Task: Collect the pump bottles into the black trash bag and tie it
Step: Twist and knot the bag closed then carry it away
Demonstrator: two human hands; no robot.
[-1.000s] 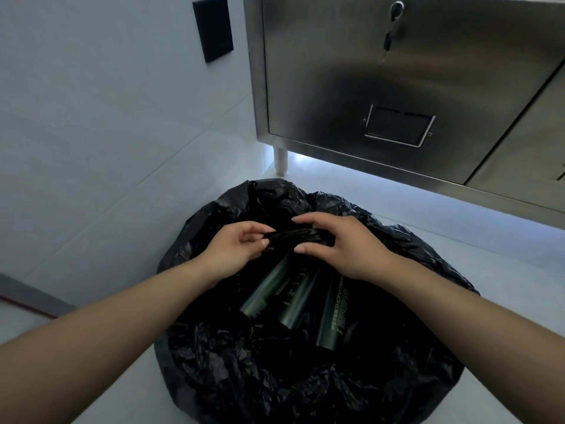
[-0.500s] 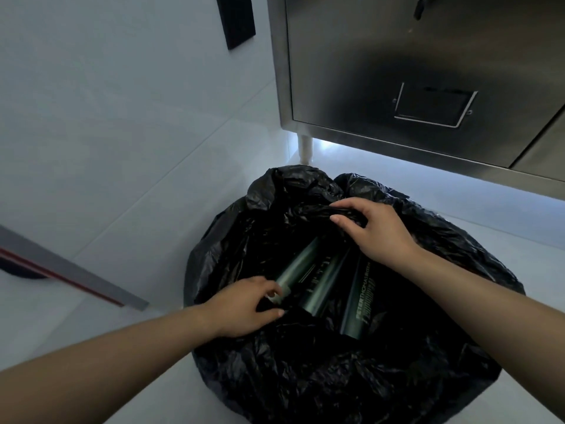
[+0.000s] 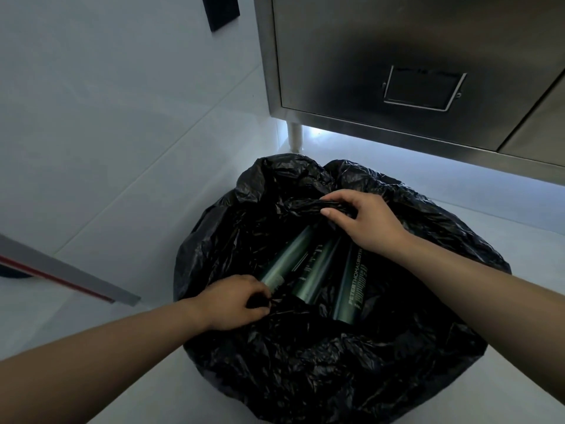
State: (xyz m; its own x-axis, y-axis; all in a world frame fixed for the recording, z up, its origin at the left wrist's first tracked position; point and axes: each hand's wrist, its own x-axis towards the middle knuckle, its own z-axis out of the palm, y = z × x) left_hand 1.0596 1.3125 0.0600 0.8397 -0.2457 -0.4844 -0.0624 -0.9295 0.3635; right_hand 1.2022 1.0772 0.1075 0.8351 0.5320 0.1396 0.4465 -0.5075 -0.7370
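A black trash bag (image 3: 336,362) lies open on the pale floor. Three dark green pump bottles lie side by side in its mouth: a left bottle (image 3: 289,258), a middle bottle (image 3: 318,270) and a right bottle (image 3: 351,283) with white lettering. My right hand (image 3: 363,221) pinches a gathered fold of the bag's far rim, just above the bottles' upper ends. At the near-left rim, beside the left bottle's lower end, my left hand (image 3: 238,302) closes its fingers on the plastic.
A stainless steel cabinet (image 3: 412,62) on a short white leg (image 3: 295,137) stands right behind the bag. A white tiled wall (image 3: 107,102) with a black panel (image 3: 221,10) is at the left. A grey and red bar (image 3: 61,276) lies on the floor, left of the bag.
My left hand left the far rim beside my right hand and came down to the bag's near-left rim. My right hand kept hold of the far fold. The view shifted slightly.
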